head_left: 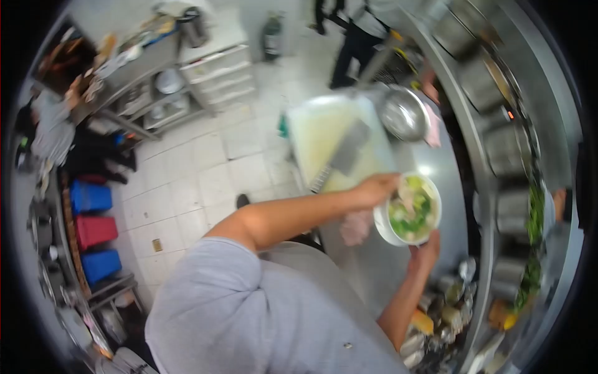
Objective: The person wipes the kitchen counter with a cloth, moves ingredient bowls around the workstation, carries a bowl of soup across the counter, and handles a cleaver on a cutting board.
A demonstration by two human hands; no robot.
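Note:
A round white bowl [382,229] is held between both hands above the steel counter. Green leafy vegetables and pale pieces [412,209] fill it. My left hand [376,191] grips the rim on the upper left side. At the lower right, my right hand [425,252] holds the bowl's edge from below, its fingers partly hidden. Beyond my left hand lies a cleaver [352,149] on a pale cutting board [311,121]. A pinkish cloth [356,228] is on the counter beside the bowl.
A large metal bowl [403,115] and another pink cloth [433,128] sit at the counter's far end. Containers and utensils [451,299] crowd the near end. A shelf with metal pots [507,149] runs along the right. Other people [358,40] stand at the back and left.

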